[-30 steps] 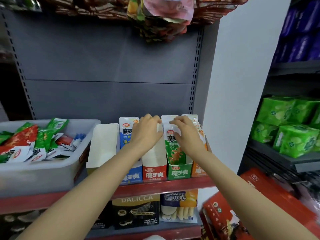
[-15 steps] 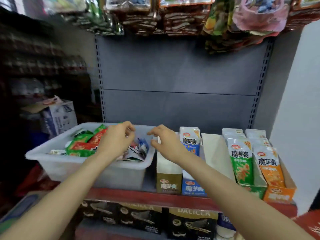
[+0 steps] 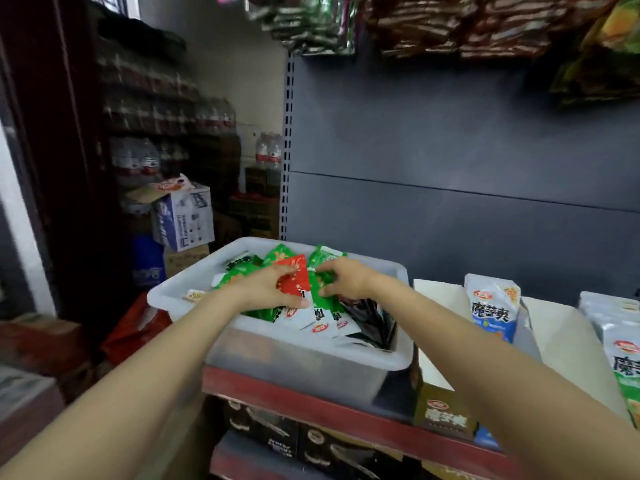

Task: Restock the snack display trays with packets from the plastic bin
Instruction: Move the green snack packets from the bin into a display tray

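Display trays (image 3: 446,407) just R of bin (image 3: 304,362)

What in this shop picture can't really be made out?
- Head view: packets low in the plastic bin, hidden by its cloudy wall and both hands.
- Right hand: its grip on the green packet, fingers curl out of sight.
- Bottles at far left: blurred.
- Green display tray: cut by the right edge.
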Available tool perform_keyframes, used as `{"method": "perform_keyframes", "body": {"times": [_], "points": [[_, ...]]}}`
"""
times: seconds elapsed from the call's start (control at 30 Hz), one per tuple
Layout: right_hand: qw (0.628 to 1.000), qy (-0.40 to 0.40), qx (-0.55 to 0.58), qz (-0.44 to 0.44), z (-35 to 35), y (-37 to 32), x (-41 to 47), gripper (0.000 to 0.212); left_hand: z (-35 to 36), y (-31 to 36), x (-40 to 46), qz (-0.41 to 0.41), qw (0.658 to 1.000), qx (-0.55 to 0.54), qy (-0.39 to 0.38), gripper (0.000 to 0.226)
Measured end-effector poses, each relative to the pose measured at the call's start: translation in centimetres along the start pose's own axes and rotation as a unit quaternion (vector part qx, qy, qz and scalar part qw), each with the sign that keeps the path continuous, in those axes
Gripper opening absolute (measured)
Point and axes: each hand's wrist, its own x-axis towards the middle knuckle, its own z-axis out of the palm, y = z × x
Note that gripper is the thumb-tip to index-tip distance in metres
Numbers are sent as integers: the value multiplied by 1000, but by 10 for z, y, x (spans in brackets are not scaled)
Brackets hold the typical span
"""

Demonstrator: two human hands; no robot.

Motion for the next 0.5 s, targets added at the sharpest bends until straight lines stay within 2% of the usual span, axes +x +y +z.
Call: {"method": "perform_keyframes", "body": {"times": [0.07,0.17,0.27,0.37,0.43,0.5], "points": [[998,34,45,15,1,2,4,57,3,-2,1,5,1000,-9,5,89],[988,112,83,60,-1,4,8,33,2,-2,-1,-1,1000,-14,7,88],[976,142,128,102,-5,10,9,14,2,1,-5,5,1000,-8,18,87],[950,202,207,117,-17,19,0,17,1,4,-9,7,999,-10,52,80],[930,249,249,108,-25,24,-12,23,1,8,-13,30,995,-11,97,59],[906,300,281,97,-31,31,-27,25,1,19,-19,65,984,-45,160,27]]}}
